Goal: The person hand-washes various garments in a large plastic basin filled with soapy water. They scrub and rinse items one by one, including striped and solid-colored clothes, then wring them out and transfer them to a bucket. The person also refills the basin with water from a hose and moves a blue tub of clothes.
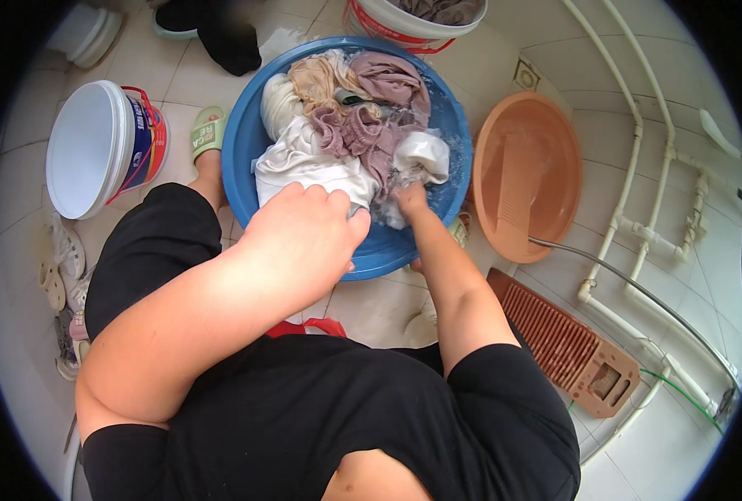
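Note:
A large blue basin [240, 179] on the floor in front of me holds wet laundry. In it lie white cloth [308, 163], mauve ribbed clothing [361, 134], a mauve smooth garment [392, 79] and a beige piece [311, 82]. My left hand [308, 230] is closed above the near rim. A small grey end shows beside its thumb, but most of what it holds is hidden. My right hand [411, 198] reaches into the basin's right side, closed on a wet white cloth [422, 156]. Water splashes around that hand, and its fingertips are hidden.
An orange basin [567, 167] leans at the right, with a brown washboard [554, 338] below it. A grey hose [638, 284] and white pipes [638, 167] run along the wall. White buckets stand left [87, 150] and far [387, 25]. Shoes [68, 259] line the left wall.

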The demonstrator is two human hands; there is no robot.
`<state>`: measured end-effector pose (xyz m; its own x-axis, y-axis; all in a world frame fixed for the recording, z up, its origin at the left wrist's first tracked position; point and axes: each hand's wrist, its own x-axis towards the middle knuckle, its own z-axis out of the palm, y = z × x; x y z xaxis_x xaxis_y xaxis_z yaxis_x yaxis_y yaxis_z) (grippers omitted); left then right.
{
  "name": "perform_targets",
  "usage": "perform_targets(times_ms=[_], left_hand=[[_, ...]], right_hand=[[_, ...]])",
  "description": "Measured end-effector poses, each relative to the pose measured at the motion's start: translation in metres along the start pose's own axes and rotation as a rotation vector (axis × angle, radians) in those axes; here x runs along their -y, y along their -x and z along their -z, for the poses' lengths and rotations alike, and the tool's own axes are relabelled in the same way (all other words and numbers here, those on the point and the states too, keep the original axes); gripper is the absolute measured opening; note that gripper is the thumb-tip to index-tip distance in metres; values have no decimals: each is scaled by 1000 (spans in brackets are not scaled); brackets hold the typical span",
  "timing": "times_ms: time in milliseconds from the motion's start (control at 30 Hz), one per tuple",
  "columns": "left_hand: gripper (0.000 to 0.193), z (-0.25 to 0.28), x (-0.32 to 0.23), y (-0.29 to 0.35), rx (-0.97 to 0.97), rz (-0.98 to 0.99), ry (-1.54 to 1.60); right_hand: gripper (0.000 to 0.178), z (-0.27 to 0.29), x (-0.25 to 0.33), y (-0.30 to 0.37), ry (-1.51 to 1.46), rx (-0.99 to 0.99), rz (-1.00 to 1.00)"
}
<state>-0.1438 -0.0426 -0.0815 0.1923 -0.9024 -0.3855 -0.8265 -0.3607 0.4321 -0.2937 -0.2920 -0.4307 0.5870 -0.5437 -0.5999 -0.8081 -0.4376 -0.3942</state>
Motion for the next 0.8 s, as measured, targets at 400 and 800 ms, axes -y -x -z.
perform_targets(times_ms=[400, 800], left_hand=[[35, 3, -3, 16, -113, -46, -35], [40, -3, 6, 19, -63, -8, -51]], right_hand=[[43, 284, 158, 220, -1154, -141, 363], [27, 247, 151, 177, -866, 38, 341]])
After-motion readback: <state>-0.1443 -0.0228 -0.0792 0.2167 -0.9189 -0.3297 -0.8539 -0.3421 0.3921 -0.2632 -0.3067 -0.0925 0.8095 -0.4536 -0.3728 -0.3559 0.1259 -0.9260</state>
